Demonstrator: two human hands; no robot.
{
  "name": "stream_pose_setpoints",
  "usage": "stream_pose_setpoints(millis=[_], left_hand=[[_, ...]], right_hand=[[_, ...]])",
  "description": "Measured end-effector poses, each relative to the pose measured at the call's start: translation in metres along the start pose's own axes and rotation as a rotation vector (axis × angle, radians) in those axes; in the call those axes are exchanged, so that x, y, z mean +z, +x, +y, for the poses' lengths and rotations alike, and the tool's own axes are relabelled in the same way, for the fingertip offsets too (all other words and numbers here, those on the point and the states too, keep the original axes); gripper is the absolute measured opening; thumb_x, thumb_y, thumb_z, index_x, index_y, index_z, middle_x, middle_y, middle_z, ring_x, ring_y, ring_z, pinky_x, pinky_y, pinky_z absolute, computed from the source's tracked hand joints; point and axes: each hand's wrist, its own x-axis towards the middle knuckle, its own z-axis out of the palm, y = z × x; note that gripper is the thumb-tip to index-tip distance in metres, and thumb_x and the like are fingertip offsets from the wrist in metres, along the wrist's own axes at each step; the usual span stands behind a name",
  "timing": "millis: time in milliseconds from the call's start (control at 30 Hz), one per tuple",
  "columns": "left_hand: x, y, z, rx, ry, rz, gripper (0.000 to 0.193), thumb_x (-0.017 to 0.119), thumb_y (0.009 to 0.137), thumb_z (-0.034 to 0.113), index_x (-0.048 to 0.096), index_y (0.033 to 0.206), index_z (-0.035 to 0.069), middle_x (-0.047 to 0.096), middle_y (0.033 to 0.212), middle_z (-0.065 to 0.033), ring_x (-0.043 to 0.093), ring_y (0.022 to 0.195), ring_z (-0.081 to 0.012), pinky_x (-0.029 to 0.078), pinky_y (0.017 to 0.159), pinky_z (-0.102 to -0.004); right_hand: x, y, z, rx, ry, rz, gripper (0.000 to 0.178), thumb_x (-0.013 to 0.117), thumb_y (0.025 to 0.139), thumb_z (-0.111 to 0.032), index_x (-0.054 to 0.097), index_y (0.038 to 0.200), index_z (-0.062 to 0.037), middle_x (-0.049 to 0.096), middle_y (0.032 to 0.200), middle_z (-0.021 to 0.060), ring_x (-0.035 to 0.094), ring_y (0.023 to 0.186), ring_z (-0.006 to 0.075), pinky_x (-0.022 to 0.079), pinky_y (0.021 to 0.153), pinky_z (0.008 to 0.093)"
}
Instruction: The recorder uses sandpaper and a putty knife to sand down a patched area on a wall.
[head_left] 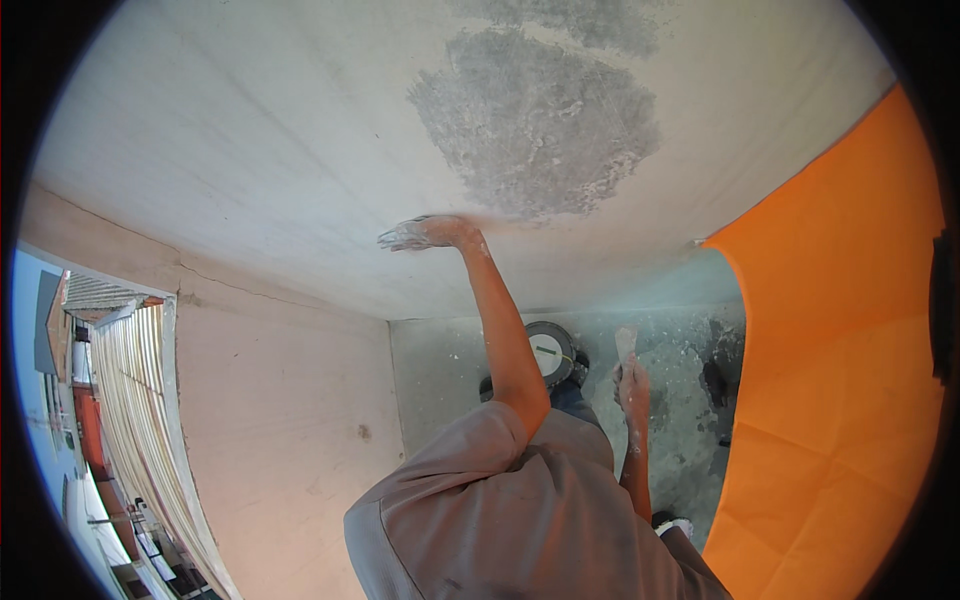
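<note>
My left hand (428, 232) is stretched out flat with its palm side at the pale wall (270, 140); its fingers are whitened with dust and point left. Just above and to the right of it, the wall bears a large rough grey bare patch (540, 120). My right hand (632, 390) is lowered at my right side, closed round the handle of a putty knife (626, 342). The knife's wide, whitish blade points away from me and touches nothing. White smears cover the right hand and wrist.
A round dark bucket (536, 332) with white inside stands on the stained, speckled floor (670, 440) by my feet. An orange sheet (830, 350) hangs along the right. A lower pinkish wall (290, 400) with a crack is on the left, with an opening beyond it.
</note>
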Motion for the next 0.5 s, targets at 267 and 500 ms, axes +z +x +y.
stream_pose_setpoints(millis=[267,500], left_hand=[[0.033,0.02,-0.129,0.194,-0.017,-0.34,0.075,0.026,0.114,0.039,-0.012,0.161,-0.006,-0.018,0.169,-0.0271,-0.01,0.16,-0.0351,0.0,0.13,-0.041],[-0.016,-0.242,0.016,-0.372,-0.717,-0.723,0.079,0.031,0.115,0.044,-0.007,0.162,-0.007,-0.011,0.173,-0.0179,0.0,0.159,-0.0219,0.006,0.129,-0.0342]], right_hand=[[0.058,-0.004,-0.071,-0.145,-0.037,-0.208,0.058,0.037,0.113,-0.049,0.059,0.08,-0.007,0.046,0.062,-0.0016,0.045,0.049,0.0101,0.036,0.047,0.0306],[0.018,0.035,-0.009,-0.077,-0.164,-0.026,0.055,0.039,0.111,-0.054,0.056,0.084,-0.0097,0.042,0.06,-0.0056,0.039,0.042,0.006,0.03,0.039,0.0253]])
